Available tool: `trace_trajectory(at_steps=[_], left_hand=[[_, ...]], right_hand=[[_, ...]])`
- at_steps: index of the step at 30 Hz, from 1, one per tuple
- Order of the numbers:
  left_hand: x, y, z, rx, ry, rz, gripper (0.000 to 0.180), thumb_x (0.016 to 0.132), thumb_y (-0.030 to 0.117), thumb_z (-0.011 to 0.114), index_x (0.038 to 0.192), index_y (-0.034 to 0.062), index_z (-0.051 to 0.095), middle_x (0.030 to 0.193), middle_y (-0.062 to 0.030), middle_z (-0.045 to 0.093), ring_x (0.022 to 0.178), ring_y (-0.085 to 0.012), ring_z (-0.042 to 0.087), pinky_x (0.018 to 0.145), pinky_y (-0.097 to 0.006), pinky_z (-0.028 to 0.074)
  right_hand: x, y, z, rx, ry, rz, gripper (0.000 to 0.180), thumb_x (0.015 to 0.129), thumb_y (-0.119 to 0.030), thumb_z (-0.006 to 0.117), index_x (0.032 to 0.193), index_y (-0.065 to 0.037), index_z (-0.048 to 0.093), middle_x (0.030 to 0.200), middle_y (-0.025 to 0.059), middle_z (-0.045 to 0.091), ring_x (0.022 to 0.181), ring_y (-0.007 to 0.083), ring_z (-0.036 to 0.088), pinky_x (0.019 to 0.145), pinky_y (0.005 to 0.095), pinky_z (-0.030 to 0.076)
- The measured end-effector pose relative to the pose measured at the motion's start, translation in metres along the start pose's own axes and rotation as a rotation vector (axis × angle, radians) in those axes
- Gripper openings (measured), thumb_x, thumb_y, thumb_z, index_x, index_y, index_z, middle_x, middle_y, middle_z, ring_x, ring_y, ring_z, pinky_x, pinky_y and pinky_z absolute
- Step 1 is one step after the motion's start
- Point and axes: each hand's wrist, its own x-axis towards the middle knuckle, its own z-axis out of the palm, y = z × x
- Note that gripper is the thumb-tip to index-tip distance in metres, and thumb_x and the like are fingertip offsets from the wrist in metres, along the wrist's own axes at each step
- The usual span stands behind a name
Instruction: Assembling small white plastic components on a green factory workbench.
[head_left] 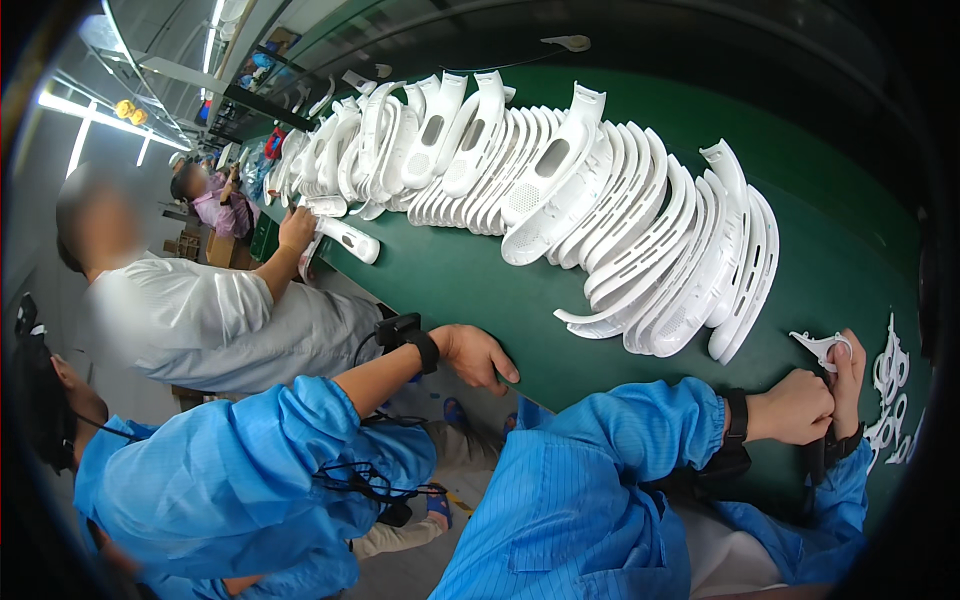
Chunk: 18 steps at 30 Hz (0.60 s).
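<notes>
A small white plastic part (822, 347) is held at the right end of the green belt (480, 280), near its front edge. It is pinched by the right hand (848, 385), fingers curled around it from the right. The left hand (795, 408) is closed in a fist just beside it, touching the right hand; whether anything is gripped inside cannot be told. A black strap (737, 418) is worn on the left wrist. Both arms are in blue sleeves (640, 425).

More small white parts (890, 385) lie on the belt just right of the hands.

Behind the hands, a long row of white curved shells (620, 230) is stacked on edge, overlapping, running along the belt toward the far left.

To the left, a co-worker's hand (480, 355) rests flat on the belt's front edge, with a black wrist device (405, 335) on that blue-sleeved arm. Further left, another person in a grey shirt (190, 310) has a hand on a white shell (345, 238) at the belt.
</notes>
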Motion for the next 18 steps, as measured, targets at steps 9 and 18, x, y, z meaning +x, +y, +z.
trace_trajectory(at_steps=[9,18], left_hand=[[0.001,0.0,0.005,-0.009,0.03,0.016,0.019,0.069,0.016,0.061,0.054,0.0037,0.058,0.056,-0.0136,0.058,0.056,-0.0332,0.058,0.055,-0.045,0.045],[-0.001,0.002,0.001,-0.08,0.023,0.045,0.016,0.072,0.014,0.061,0.059,0.0058,0.058,0.059,-0.0118,0.059,0.057,-0.032,0.058,0.055,-0.043,0.045]], right_hand=[[0.0,-0.002,-0.013,0.017,-0.107,0.025,0.022,0.096,-0.025,0.051,0.083,-0.007,0.047,0.069,-0.0051,0.036,0.059,0.0028,0.032,0.05,0.0207,0.023],[-0.004,-0.028,0.007,-0.028,-0.031,-0.007,0.038,0.092,-0.039,0.054,0.068,-0.01,0.046,0.057,-0.0063,0.037,0.05,0.0021,0.028,0.045,0.023,0.018]])
